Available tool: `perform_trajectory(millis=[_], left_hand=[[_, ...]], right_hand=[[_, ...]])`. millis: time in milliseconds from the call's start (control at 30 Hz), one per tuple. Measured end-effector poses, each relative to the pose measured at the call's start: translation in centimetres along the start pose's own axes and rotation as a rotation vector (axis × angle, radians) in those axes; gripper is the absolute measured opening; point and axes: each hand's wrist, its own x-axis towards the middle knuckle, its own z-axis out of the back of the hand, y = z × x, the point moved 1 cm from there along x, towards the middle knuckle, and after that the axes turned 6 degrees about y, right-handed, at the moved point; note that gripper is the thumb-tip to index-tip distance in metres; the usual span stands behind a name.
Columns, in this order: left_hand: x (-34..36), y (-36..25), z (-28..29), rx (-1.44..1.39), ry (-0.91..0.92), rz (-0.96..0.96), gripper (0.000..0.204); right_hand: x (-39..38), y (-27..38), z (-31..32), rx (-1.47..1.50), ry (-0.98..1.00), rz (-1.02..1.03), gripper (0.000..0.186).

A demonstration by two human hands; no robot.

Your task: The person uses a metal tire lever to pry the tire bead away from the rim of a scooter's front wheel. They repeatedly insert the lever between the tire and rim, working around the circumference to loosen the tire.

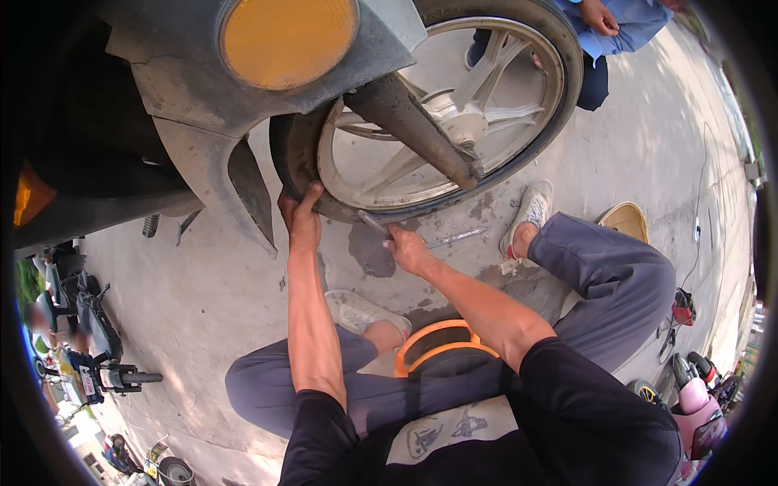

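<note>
One wheel (466,127) sits ahead of the person, behind one fork leg (409,125). The left hand (302,220) pinches its tyre (293,158) between thumb and fingers; the right hand (410,249) curls its fingers round one metal bar (372,222). A second rod (459,237) lies beyond.

- We look from the person's head, through the left of two fisheye cameras worn side by side.
- We face down over the forearms (309,324) to the left hand (303,220) and right hand (411,250), upright and unmirrored.
- We are near the hands, with the wheel (465,130) just beyond them.
- We take in ground (219,300) well to either side of the hands, edges bending toward a dark rim.
</note>
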Motion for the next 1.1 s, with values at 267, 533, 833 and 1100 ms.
perform_trajectory(millis=[267,533,833,1100], left_hand=[[0.9,-1.8,-0.1,0.116,0.030,-0.018,0.054],[1.1,-2.1,-0.6,0.201,0.039,-0.052,0.052],[0.7,-1.4,-0.7,0.149,0.008,-0.091,0.049],[0.6,-1.5,-1.3,0.072,-0.032,-0.100,0.049]], right_hand=[[-5.6,-1.2,8.9,-0.304,0.073,-0.040,0.018],[-1.6,2.6,14.4,-0.839,0.041,0.214,0.018],[-1.7,4.2,13.5,-1.016,0.082,0.259,0.017],[-4.8,5.1,4.4,0.077,-0.066,-0.359,0.030]])
